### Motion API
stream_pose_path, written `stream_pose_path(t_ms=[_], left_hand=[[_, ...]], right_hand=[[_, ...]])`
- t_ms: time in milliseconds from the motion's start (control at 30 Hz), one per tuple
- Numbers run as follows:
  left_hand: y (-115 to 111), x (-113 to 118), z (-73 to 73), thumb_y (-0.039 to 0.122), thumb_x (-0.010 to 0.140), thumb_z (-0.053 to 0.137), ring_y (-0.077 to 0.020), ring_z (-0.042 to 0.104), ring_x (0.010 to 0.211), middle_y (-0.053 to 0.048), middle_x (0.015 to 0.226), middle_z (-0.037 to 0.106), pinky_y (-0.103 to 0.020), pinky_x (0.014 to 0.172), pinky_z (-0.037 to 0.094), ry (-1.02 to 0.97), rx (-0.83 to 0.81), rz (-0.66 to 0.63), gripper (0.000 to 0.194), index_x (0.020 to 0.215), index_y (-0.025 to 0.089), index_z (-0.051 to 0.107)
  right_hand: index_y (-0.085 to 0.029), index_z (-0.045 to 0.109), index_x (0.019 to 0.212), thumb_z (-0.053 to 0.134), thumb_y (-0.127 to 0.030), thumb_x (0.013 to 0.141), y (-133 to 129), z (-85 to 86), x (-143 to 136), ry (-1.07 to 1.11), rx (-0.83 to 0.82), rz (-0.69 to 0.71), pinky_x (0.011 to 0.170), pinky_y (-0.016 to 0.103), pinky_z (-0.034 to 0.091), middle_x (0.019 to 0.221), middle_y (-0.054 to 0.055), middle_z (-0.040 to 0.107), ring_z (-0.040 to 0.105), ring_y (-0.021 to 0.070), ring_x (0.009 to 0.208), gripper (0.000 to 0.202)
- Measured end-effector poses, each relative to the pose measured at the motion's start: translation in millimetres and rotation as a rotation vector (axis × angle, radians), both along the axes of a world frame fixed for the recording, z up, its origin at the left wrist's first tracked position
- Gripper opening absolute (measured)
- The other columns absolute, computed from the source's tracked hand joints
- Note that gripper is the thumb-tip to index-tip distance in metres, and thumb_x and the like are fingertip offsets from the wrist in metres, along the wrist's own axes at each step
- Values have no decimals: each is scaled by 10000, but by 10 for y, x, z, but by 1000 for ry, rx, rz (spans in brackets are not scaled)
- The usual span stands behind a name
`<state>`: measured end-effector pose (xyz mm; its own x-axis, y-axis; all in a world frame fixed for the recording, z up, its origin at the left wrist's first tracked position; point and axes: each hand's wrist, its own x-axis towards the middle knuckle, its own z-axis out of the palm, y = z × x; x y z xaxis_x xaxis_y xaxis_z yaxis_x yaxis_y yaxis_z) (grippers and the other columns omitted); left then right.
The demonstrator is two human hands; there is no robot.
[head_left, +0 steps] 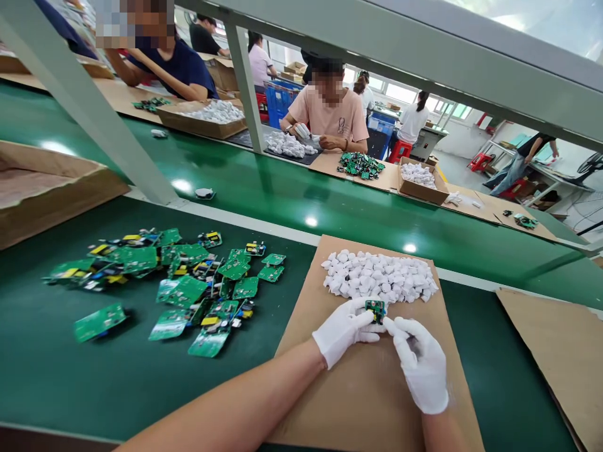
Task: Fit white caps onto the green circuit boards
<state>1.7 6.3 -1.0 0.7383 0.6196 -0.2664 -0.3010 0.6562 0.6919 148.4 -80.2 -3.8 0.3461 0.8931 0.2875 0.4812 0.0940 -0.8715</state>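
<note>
My left hand [346,328], in a white glove, grips a small green circuit board [375,310] with a yellow component on it. Close to the board's lower right corner is my right hand [419,361], also gloved, with thumb and fingertips pinched together. Whatever those fingertips hold, if anything, is too small to make out. Both hands are over a brown cardboard sheet [358,402]. Just beyond them lies a heap of small white pieces [379,276]. A loose pile of green circuit boards [188,289] with yellow, blue and black components spreads to the left.
A cardboard tray [51,194] stands at the far left, and another cardboard sheet [560,358] lies at the right. Beyond the bench runs a green conveyor belt [292,207] carrying a small white item [205,193]. A slanted metal post [94,100] rises at left. Co-workers [330,113] sit opposite.
</note>
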Motion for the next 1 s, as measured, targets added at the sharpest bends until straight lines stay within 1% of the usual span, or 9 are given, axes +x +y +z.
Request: stream_pose_path(t_ms=[167,267,367,533,633,733,800,900,1000], left_hand=[[-82,36,10,356,700,663,-198,615,897,-99,1028,620,-303,761,469,105,133,23,446,1091,171,556],[-118,59,-15,350,683,671,-200,593,902,-95,1020,618,-312,757,470,99,189,63,500,1126,161,537],[-147,67,-62,310,717,634,-200,569,923,-90,1023,616,-327,805,456,110,290,101,470,1147,151,532],[-192,47,-121,255,744,599,-205,532,1029,-70,1097,606,-331,946,380,172,428,117,434,1167,178,545],[-188,43,-89,303,739,607,-201,566,955,-77,1049,620,-336,867,437,137,342,89,417,1132,171,565],[-149,35,-9,365,728,617,-187,598,856,-85,960,634,-317,755,481,70,205,26,436,1109,158,566],[-123,27,40,386,719,626,-171,610,821,-87,949,633,-292,729,482,73,160,1,433,1084,158,574],[-113,32,65,403,705,634,-151,614,780,-78,931,627,-270,703,480,108,136,-6,406,1025,156,591],[-140,69,42,377,664,672,-158,601,767,-67,868,623,-268,676,478,140,173,22,420,996,136,585]], right_hand=[[-213,612,962,572,-142,787,24,-76,5,-352,171,14,522,241,494,859,44,694,617,139,661,193],[-213,580,999,601,-114,765,26,-82,27,-527,261,-35,657,294,520,836,35,693,624,151,698,255],[-220,568,1012,618,-97,751,34,-80,24,-645,301,-25,809,376,489,814,24,685,617,154,705,292],[-231,584,980,613,-99,755,52,-65,0,-742,298,-29,784,368,490,769,15,655,596,148,666,262],[-243,614,989,572,-150,798,46,-47,2,-757,233,3,737,341,500,783,28,630,595,158,692,217],[-228,559,1155,530,-253,832,39,-34,7,-654,114,63,640,315,522,902,73,595,596,176,735,325],[-230,526,1204,522,-276,841,44,-37,7,-590,88,54,632,314,532,964,87,573,598,185,782,365],[-263,613,1076,536,-222,838,60,-61,1,-619,148,-4,696,328,531,995,76,571,600,187,837,253],[-260,643,1009,548,-172,815,67,-89,-17,-735,239,-31,716,359,519,1048,81,567,601,181,796,233]])
